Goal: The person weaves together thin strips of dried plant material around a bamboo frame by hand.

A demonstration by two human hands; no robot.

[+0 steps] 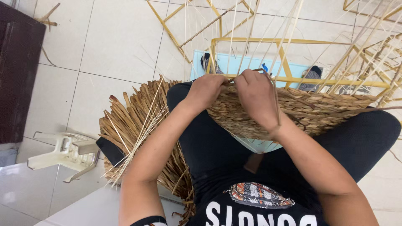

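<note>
A partly woven straw basket (310, 111) on a yellow wire frame (293, 79) rests across the person's lap. The left hand (205, 93) and right hand (256, 98) meet at its upper woven edge, fingers curled together and pinching straw strands. A bundle of dried fibre (138, 125) lies beside the left leg, near a white plastic stool (63, 152) on the tiled floor (109, 42).

woven panel (310, 109) on lap, straw bundle (138, 121) left, stool (63, 152) beyond

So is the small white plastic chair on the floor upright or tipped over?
Tipped over. The small white plastic chair lies on its side on the pale tiled floor, legs pointing sideways.
</note>
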